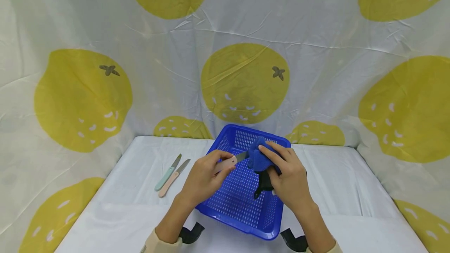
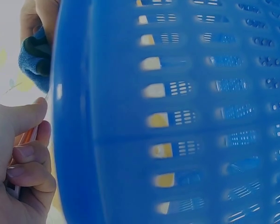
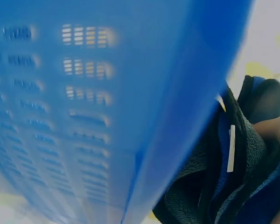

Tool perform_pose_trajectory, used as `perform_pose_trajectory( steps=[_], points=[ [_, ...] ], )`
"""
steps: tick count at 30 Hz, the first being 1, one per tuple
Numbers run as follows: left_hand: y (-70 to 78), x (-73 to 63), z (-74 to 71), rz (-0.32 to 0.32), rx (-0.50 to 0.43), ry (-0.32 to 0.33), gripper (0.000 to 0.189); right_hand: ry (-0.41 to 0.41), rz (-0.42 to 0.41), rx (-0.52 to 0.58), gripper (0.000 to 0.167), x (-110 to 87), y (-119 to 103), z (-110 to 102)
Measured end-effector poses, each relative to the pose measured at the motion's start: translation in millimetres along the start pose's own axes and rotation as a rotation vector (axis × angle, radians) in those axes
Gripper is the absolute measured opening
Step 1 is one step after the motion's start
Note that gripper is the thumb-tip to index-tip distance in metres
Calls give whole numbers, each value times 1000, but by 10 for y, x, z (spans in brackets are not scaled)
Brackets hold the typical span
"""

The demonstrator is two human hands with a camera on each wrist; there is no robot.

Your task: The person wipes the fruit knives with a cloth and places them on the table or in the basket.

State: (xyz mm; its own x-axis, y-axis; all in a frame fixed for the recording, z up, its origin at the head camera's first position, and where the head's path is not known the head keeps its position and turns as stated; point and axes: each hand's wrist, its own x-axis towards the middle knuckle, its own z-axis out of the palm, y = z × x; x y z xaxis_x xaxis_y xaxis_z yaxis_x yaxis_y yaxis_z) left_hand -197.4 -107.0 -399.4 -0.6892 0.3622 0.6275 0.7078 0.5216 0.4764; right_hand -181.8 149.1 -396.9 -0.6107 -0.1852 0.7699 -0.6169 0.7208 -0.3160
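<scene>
In the head view my left hand [image 1: 202, 175] grips a small knife [image 1: 228, 162] by its pale pink handle, the blade pointing right. My right hand [image 1: 290, 175] holds a bunched blue cloth [image 1: 258, 161] with a dark underside, and the far end of the blade is hidden at the cloth. Both hands are over a blue perforated plastic basket [image 1: 228, 198]. The left wrist view has the left fingers [image 2: 32, 172] curled round the handle beside the basket wall. Folds of the cloth [image 3: 245, 158] hang below the right fingers in the right wrist view.
On the white-covered table [image 1: 123, 190], left of the basket, lie a mint-handled knife [image 1: 165, 179] and a peach-handled knife [image 1: 171, 181] side by side, blades pointing away. A white curtain [image 1: 165, 73] with yellow fruit prints stands behind and at both sides.
</scene>
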Motion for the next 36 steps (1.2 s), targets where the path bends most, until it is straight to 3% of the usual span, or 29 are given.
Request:
perform_pose_trajectory(
  steps=[8, 14, 20, 29, 36],
  points=[
    [-17, 11, -12, -16, -14, 12, 25, 58, 34, -20, 57, 27, 101, -101],
    [-33, 16, -3, -22, -6, 13, 24, 39, 57, 5, 56, 31, 84, -136],
    [-31, 18, 0, -60, 8, -9, 24, 23, 0, 57, 57, 16, -35, -67],
    [-45, 18, 18, 29, 19, 29, 27, -41, -101, 87, 57, -38, -263, 129],
    [-63, 6, 34, 53, 32, 21, 26, -65, -105, 44, 57, -61, -331, 197]
  ],
)
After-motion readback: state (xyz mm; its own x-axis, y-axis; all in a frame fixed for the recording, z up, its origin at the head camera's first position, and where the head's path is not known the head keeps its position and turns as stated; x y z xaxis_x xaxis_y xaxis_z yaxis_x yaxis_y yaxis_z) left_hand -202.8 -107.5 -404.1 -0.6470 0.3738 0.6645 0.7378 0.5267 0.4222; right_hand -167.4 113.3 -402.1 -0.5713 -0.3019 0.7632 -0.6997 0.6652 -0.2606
